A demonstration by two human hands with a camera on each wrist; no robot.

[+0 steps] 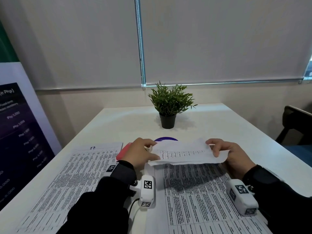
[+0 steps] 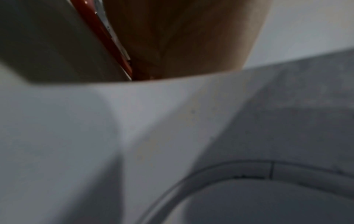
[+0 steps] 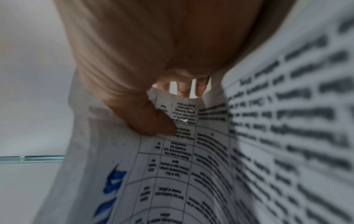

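A printed sheet with a table [image 1: 194, 191] lies on the white table [image 1: 219, 125] in front of me. Its far end [image 1: 182, 154] is lifted and curled back toward me. My left hand [image 1: 152, 150] pinches the left edge of that raised end, and my right hand [image 1: 213, 148] pinches the right edge. In the right wrist view my thumb [image 3: 153, 121] presses on the printed side of the sheet [image 3: 191, 166], with the fingers behind it. The left wrist view is blurred and shows my palm [image 2: 182, 37] above white paper [image 2: 134, 121].
A second printed sheet [image 1: 76, 174] lies on the left. A red object [image 1: 124, 152] sits partly hidden under my left hand. A purple round disc [image 1: 166, 139] is behind the raised paper, a potted plant [image 1: 168, 107] farther back. A banner [image 1: 18, 132] stands left, a chair [image 1: 295, 122] right.
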